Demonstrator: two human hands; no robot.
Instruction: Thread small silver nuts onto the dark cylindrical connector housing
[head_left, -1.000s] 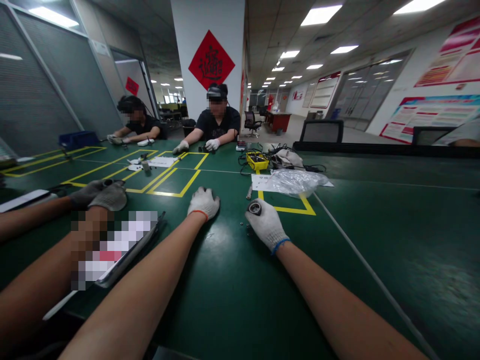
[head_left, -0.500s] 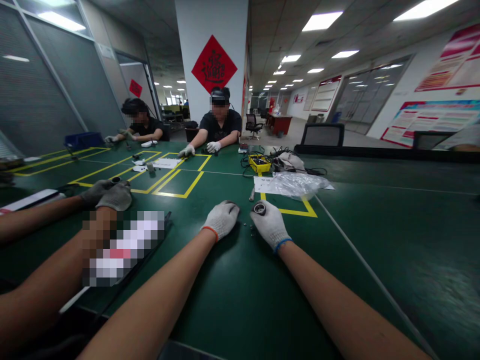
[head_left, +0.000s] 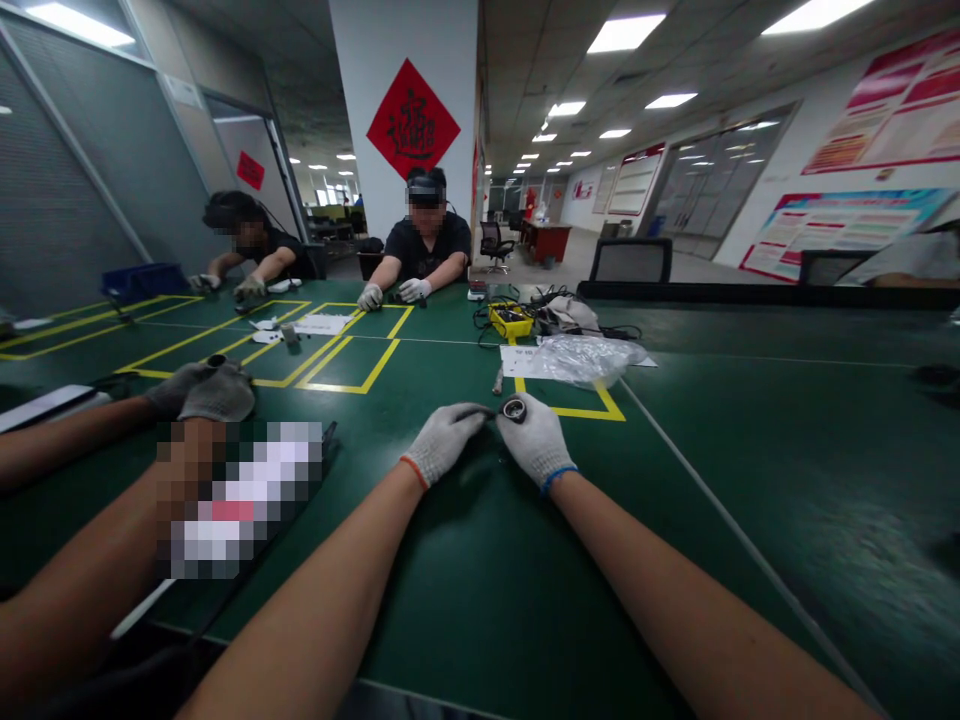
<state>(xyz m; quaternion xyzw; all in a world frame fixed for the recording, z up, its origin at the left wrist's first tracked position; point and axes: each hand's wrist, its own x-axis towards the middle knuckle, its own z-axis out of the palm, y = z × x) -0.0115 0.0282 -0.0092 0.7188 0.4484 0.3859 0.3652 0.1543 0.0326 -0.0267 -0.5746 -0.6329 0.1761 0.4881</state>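
My right hand, in a white knit glove with a blue cuff, is closed around a small dark cylindrical part with a pale metal ring inside its upward-facing opening. My left hand, gloved in white with an orange cuff, reaches toward that part. Its fingers are pressed together beside the part's left side, and whatever they may pinch is too small and dark to tell. Just beyond my hands a short metal piece lies on the green table.
Behind the metal piece are a white paper, a clear plastic bag and a yellow bin amid black cables. At left, a neighbour's grey-gloved hands hold a dark part. Two people sit across, in white and grey gloves.
My left hand has moved right, and its fingertips now meet the part in my right hand. The view has shifted slightly. Small bits between my hands are now mostly covered.
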